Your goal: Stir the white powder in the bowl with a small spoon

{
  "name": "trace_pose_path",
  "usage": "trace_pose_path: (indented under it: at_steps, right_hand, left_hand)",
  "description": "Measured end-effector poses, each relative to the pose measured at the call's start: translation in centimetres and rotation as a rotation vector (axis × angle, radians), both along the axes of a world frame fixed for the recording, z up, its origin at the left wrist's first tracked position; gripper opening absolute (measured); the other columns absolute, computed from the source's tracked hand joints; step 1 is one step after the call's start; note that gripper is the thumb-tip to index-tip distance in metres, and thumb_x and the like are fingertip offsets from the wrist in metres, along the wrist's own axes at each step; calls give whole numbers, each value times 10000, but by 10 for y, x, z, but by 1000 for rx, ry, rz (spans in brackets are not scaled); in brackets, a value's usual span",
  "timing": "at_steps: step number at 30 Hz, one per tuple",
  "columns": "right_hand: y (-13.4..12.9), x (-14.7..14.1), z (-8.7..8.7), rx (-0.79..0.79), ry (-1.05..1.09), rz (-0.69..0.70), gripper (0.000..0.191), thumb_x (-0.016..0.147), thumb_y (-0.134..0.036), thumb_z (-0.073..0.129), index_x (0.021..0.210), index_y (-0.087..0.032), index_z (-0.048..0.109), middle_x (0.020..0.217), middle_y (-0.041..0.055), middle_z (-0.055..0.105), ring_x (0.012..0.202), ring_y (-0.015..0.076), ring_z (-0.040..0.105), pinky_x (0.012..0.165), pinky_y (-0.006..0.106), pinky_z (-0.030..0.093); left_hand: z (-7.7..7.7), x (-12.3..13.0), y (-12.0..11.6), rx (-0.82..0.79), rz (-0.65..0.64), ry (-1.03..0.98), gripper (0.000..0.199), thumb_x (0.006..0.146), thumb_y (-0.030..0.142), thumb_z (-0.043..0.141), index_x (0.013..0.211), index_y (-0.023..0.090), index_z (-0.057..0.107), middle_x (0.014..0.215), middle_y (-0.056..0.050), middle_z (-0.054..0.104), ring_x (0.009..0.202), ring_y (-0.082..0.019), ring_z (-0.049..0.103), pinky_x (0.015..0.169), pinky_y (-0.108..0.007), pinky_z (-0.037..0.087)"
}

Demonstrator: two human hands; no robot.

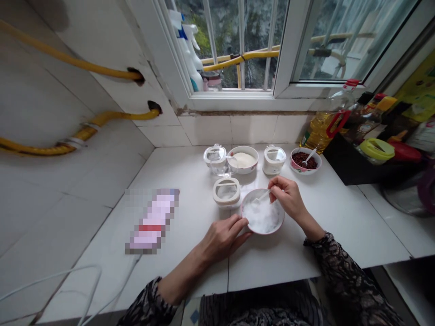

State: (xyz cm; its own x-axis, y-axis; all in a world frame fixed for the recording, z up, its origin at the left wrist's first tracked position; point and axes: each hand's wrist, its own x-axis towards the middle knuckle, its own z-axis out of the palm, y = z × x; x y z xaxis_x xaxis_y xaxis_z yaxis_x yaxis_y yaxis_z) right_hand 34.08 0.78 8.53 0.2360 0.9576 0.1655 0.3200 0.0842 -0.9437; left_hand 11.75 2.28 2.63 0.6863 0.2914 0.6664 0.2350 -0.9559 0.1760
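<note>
A bowl (283,222) of white, salt-like grains (261,220) sits on the tiled counter in front of me. My left hand (222,236) grips its left rim, with the thumb low on the near side and the fingers on the edge. Over the far right of the bowl, my right hand (288,195) pinches a small white spoon (261,198), whose head rests in the grains. Just beyond my left hand stands a clear jar with a cream-rimmed lid (226,192), its lid down.
Behind are two clear jars (215,156) (273,159), a bowl of pale grains (244,160) and a bowl of dark red flakes (302,161) with a spoon. Oil (316,129) and sauce bottles crowd the right. A blurred phone-like object (154,222) with a cable (97,283) lies left.
</note>
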Motion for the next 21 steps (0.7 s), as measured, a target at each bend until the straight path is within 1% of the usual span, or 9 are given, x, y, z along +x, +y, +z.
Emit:
trace_pose_path:
  at_steps: [4, 9, 11, 14, 16, 17, 19, 21]
  right_hand:
    - [3, 4, 1, -48, 208, -12, 86, 629, -231, 503, 634, -194, 580, 404, -47, 547, 417, 111, 474, 493, 240, 383]
    - [6, 7, 3, -54, 297, -5, 74, 634, -232, 531, 640, -187, 588, 403, -43, 561, 417, 106, 473, 506, 245, 400]
    - [6, 5, 3, -25, 312, 0, 61, 672, -237, 551, 677, -188, 585, 434, -42, 577, 446, 111, 504, 533, 252, 422]
    - [4, -5, 2, 78, 301, 33, 82, 771, -276, 575, 788, -196, 575, 548, -27, 632, 545, 132, 586, 605, 275, 473]
    - [2, -15, 1, 172, 227, 62, 92, 848, -293, 555, 872, -204, 560, 652, -5, 673, 626, 146, 628, 653, 294, 498]
    - [1, -21, 1, 224, 156, 69, 84, 883, -285, 536, 910, -207, 552, 703, 7, 689, 664, 150, 641, 684, 307, 505]
    - [-1, -30, 0, 340, -70, 84, 59, 928, -235, 499, 959, -212, 544, 776, 20, 714, 731, 158, 659, 800, 355, 502]
    - [-1, -37, 1, 462, -355, 145, 97, 939, -162, 469, 956, -217, 548, 801, 14, 728, 747, 158, 660, 931, 410, 453]
  left_hand:
    - [0, 0, 0, -4, 0, 7, 178, 1009, 296, 452, 1066, 140, 515, 809, -48, 637, 619, -139, 624, 508, -218, 492]
    - [1, 1, -1, -5, 3, 9, 178, 1014, 300, 440, 1053, 144, 516, 802, -45, 637, 608, -133, 622, 501, -215, 488]
    - [1, 1, -1, -5, 5, 7, 179, 1014, 302, 435, 1050, 147, 517, 800, -44, 635, 601, -132, 619, 494, -215, 483]
    - [-1, 0, 0, -3, 13, 8, 179, 1010, 308, 442, 1047, 151, 519, 804, -43, 635, 596, -134, 616, 487, -218, 478]
    - [-1, 0, 0, -4, 14, 12, 180, 1008, 310, 444, 1049, 152, 520, 808, -43, 636, 605, -137, 620, 490, -221, 480]
    - [-1, 0, 0, -5, 13, 13, 180, 1008, 308, 442, 1050, 151, 521, 810, -44, 636, 608, -138, 621, 491, -221, 480]
    - [-1, 0, 0, -4, 12, 17, 181, 1008, 305, 442, 1054, 149, 523, 811, -44, 635, 610, -138, 621, 492, -221, 479]
    - [-1, 1, -1, 3, 18, 16, 186, 1010, 307, 438, 1046, 148, 528, 801, -42, 632, 598, -138, 615, 484, -222, 473]
